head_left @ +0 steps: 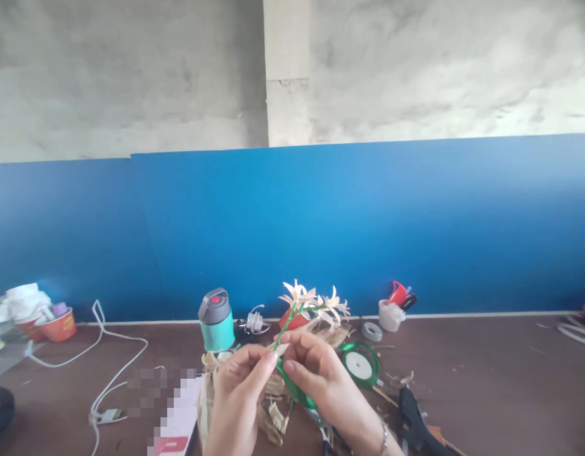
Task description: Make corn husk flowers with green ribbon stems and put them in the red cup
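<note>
An artificial flower spray with pale, pointed petals [299,295] stands up on a green-wrapped stem [286,326] above my hands. My left hand [247,386] pinches the lower stem between thumb and fingertips. Close against it, my right hand [311,370] is closed with its fingertips at the same spot, where a small pale husk piece [281,349] shows beside the stem. Green ribbon [292,386] runs down under my right hand; whether the fingers grip it or the husk is partly hidden. Dried husks [270,427] lie beneath both hands.
Behind are a turquoise flask [217,329], a green ribbon spool [361,365], a white tape roll [372,331] and a white cup [390,316]. A black glue gun [416,421] lies at right. Left are a white cable [114,380] and a red paper cup [59,326]. A blue partition [344,221] borders the table.
</note>
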The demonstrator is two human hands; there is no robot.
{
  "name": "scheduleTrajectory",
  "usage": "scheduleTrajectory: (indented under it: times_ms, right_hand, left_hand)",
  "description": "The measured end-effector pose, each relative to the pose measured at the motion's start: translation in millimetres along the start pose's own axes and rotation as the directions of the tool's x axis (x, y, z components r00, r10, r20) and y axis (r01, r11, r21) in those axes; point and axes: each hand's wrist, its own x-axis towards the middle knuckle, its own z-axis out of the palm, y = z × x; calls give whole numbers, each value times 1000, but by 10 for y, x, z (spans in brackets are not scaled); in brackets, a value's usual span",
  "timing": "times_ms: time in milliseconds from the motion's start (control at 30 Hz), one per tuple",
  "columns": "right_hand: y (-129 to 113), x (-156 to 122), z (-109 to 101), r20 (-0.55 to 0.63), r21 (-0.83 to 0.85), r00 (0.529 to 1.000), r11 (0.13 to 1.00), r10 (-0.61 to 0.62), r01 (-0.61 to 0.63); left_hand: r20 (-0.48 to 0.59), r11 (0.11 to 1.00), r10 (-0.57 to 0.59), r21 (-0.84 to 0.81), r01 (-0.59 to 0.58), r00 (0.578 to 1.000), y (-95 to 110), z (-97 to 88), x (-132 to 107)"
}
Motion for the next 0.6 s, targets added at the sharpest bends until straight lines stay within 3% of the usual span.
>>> scheduleTrajectory:
  times_ms: [200,400,467,600]
  right_hand:
    - [-56,4,-30,-21,0,1000,1000,15,-15]
    - [-72,8,-40,-63,-73,995,994,-83,79]
    - [-44,7,-43,-103,-67,993,996,-64,58]
    - [6,4,-37,-173,47,985,999,9,-1]
  left_hand:
    - [121,996,-86,40,81,989,33,-12,28]
    - [232,982,-190,42,185,954,27,25,22]
    - [260,984,-162,115,136,952,46,27,21]
    - [343,964,1,249,-92,939,75,2,40]
